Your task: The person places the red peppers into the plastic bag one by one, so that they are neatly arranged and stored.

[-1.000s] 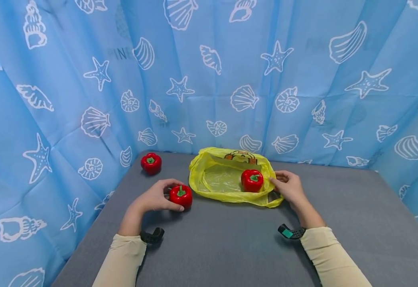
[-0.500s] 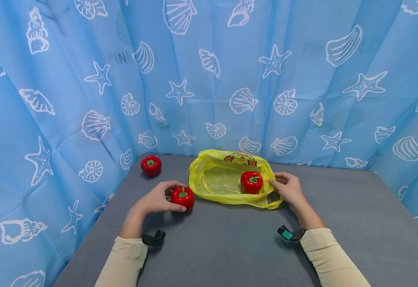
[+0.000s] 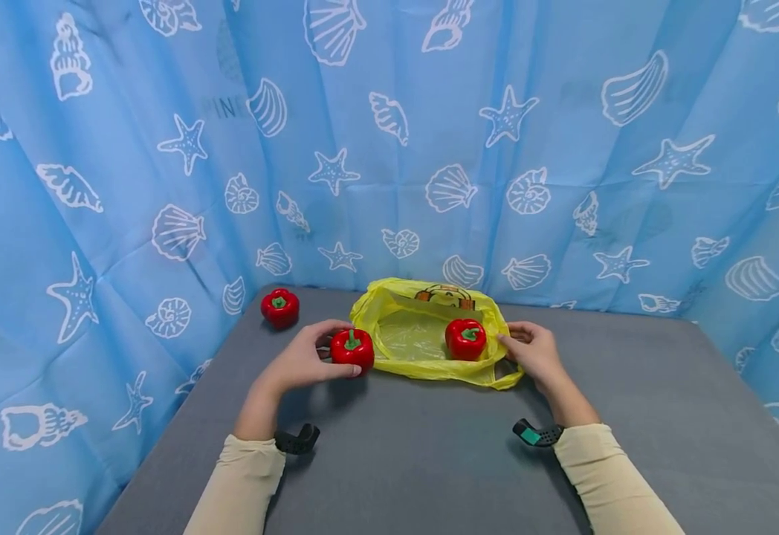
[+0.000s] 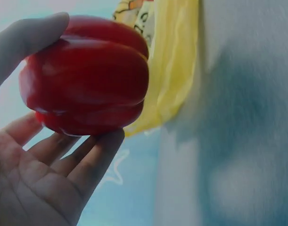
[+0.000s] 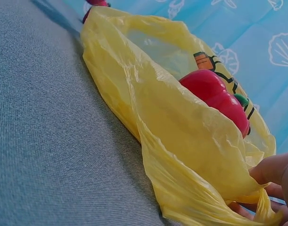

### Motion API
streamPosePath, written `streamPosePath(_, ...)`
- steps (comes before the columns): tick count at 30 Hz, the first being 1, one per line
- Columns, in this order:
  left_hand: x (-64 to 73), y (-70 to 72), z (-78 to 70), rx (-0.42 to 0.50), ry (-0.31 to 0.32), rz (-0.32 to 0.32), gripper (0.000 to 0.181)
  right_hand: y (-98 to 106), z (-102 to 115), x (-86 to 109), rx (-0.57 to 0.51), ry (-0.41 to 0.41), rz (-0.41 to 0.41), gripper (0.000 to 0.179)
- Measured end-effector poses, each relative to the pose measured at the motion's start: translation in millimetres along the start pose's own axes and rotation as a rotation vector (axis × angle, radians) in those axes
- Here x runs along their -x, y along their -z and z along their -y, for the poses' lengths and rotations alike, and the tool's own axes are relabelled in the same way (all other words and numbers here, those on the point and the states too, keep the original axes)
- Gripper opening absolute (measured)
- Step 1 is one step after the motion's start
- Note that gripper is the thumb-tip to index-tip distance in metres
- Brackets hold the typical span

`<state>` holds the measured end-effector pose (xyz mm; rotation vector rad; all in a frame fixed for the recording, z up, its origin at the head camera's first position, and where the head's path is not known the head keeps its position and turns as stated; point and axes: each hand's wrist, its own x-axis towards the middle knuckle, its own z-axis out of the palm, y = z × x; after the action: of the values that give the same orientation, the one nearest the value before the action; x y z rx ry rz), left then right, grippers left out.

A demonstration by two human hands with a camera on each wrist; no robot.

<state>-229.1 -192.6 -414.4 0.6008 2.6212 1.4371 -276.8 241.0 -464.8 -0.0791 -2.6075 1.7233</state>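
My left hand (image 3: pixel 305 358) grips a shiny red bell pepper (image 3: pixel 352 352) with a green stem, thumb on its near side and fingers behind. In the left wrist view the held pepper (image 4: pixel 87 77) hangs above the grey tabletop, its shadow below. It overlaps the left end of a yellow plastic bag (image 3: pixel 430 370) in the head view. At the bag's right end, my right hand (image 3: pixel 535 353) pinches the rim between thumb and fingers. Inside the bag's wide mouth, toward the right, lies a second bell pepper (image 3: pixel 465 339), partly hidden by the bag wall in the right wrist view.
A third red bell pepper (image 3: pixel 279 308) stands at the back left of the grey table (image 3: pixel 416 461). Behind the table hangs a blue curtain (image 3: pixel 389 148) with white shell and starfish prints. Black bands (image 3: pixel 298 439) sit on both wrists.
The left hand has lifted its bell pepper and carried it right and away from me, up to the bag's left end. The right hand keeps its hold on the bag.
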Motion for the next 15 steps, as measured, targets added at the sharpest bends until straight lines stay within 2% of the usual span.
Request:
streamPosePath(4,-9.5,-10.4,-7.7,0.009,-0.010,-0.017,0.072,-0.3,-1.3,-1.6,-0.004,-0.007,0.004,0.047)
streamPosePath(11,-36.9,-34.4,-30.2,-0.013,-0.001,-0.072,0.072,1.2,-0.4,-1.6,0.004,0.001,-0.007,0.048)
streamPosePath(15,-51.9,-51.3,-41.2,0.036,-0.004,-0.095,0.073,0.5,-0.3,-0.6,-0.006,-0.007,-0.002,0.047)
